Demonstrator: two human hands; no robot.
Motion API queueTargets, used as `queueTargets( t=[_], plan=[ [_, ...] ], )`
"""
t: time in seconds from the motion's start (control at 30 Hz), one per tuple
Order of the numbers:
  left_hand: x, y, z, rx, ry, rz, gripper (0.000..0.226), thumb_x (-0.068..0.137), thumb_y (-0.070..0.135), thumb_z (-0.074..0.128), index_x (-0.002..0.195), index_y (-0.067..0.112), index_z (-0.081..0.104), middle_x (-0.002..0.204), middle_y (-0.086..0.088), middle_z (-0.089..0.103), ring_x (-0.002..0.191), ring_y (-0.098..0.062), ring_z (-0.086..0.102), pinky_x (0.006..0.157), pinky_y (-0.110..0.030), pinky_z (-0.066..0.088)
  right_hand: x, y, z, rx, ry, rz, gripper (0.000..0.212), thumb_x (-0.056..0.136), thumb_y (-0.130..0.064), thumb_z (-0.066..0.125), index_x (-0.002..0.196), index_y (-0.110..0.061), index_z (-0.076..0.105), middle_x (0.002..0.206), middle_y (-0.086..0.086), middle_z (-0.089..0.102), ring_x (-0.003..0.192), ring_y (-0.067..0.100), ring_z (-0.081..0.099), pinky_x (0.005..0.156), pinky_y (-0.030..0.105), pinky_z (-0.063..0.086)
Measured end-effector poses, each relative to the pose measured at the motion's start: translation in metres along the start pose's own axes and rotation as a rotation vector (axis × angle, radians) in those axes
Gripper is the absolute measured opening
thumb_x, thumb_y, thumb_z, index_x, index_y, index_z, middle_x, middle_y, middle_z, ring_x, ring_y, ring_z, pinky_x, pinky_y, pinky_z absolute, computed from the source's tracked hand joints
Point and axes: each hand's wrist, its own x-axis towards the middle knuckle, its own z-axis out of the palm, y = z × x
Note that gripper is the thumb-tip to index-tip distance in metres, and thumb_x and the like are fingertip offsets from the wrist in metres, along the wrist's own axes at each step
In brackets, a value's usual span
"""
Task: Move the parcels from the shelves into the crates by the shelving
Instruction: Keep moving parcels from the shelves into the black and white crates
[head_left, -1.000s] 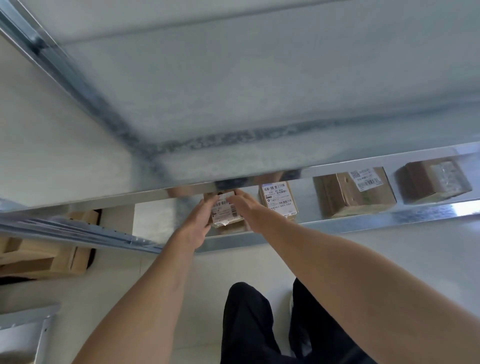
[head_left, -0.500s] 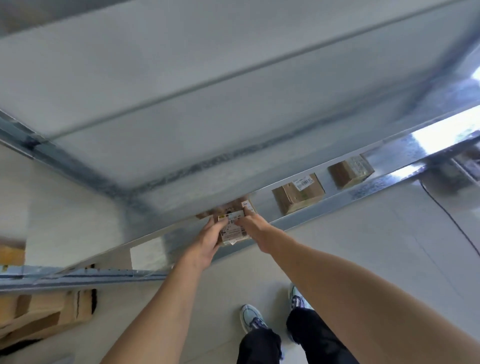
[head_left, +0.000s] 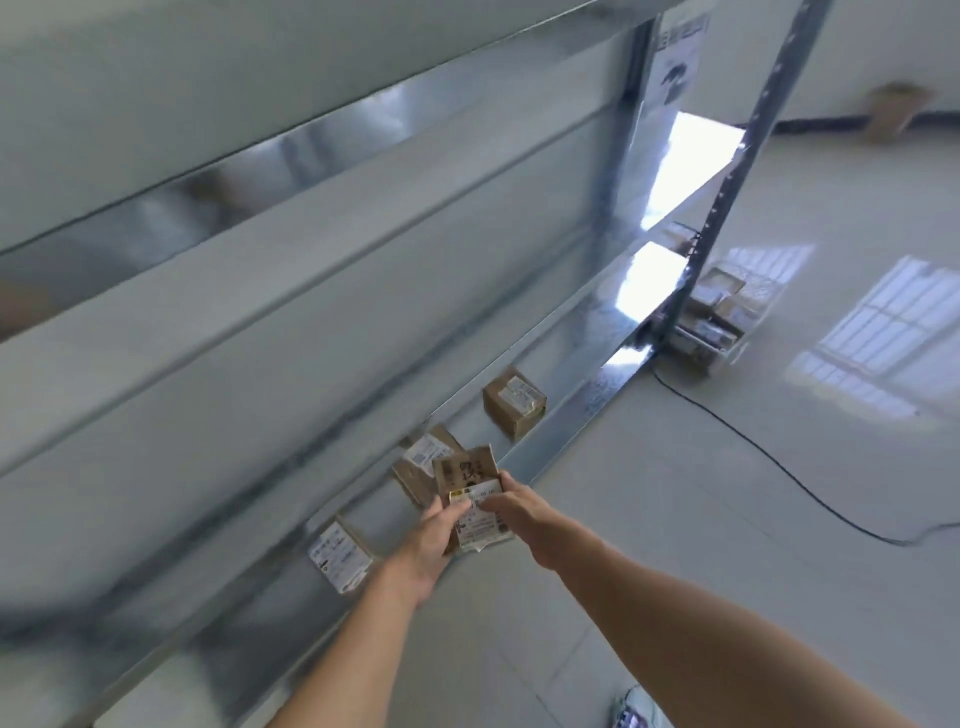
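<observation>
Both hands grip one small parcel (head_left: 464, 472) at the lip of the bottom shelf (head_left: 561, 431) — left hand (head_left: 431, 540) curled round its near side, right hand (head_left: 511, 512) pinching the label. The crate (head_left: 724, 358) sits well apart at the shelving's far end — keep the two-sided hold, carry the parcel level and set it down rather than tossing it.

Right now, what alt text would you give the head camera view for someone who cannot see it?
A person's left hand and right hand hold a small labelled brown parcel by the front edge of a low metal shelf where three more parcels sit. At the shelving's far end a crate holding parcels stands on the glossy floor.
</observation>
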Motion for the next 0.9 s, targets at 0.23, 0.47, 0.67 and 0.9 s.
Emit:
queueTargets(
  t=[0.23, 0.47, 0.67, 0.9],
  plan=[
    [0.041, 0.065, 0.149, 0.127, -0.135, 0.071, 0.03, 0.106, 0.03, 0.051, 0.135, 0.025, 0.057, 0.117, -0.005, 0.077, 0.114, -0.02, 0.07, 0.106, -0.039, 0.048, -0.052, -0.019, -0.165, 0.109, 0.144, -0.099, 0.034, 0.097, -0.004, 0.05, 0.13, -0.012, 0.051, 0.104, 0.006, 0.066, 0.092, 0.017, 0.061, 0.071, 0.022, 0.048],
    [0.063, 0.12, 0.274, 0.202, -0.258, 0.13, 0.028, 0.107, 0.02, 0.049, 0.133, 0.017, 0.058, 0.111, -0.008, 0.078, 0.093, -0.015, 0.076, 0.068, -0.024, 0.057, -0.089, -0.026, -0.289, 0.19, 0.238, -0.166, 0.038, 0.099, 0.0, 0.048, 0.136, -0.006, 0.046, 0.113, 0.011, 0.063, 0.088, 0.015, 0.061, 0.065, 0.021, 0.047],
    [0.112, 0.154, 0.348, 0.308, -0.347, 0.103, 0.032, 0.106, 0.026, 0.051, 0.138, 0.024, 0.055, 0.123, -0.008, 0.074, 0.113, -0.023, 0.068, 0.095, -0.037, 0.054, -0.098, -0.03, -0.371, 0.267, 0.33, -0.207, 0.023, 0.1, -0.002, 0.05, 0.121, -0.01, 0.055, 0.101, 0.006, 0.068, 0.085, 0.015, 0.064, 0.067, 0.019, 0.05],
    [0.192, 0.195, 0.416, 0.377, -0.433, 0.081, 0.033, 0.103, 0.037, 0.057, 0.136, 0.033, 0.058, 0.117, 0.001, 0.076, 0.119, -0.021, 0.065, 0.116, -0.048, 0.039, -0.067, -0.045, -0.462, 0.34, 0.417, -0.124, 0.036, 0.099, -0.011, 0.056, 0.135, -0.014, 0.05, 0.126, 0.014, 0.065, 0.096, 0.018, 0.061, 0.072, 0.026, 0.046]
  ],
)
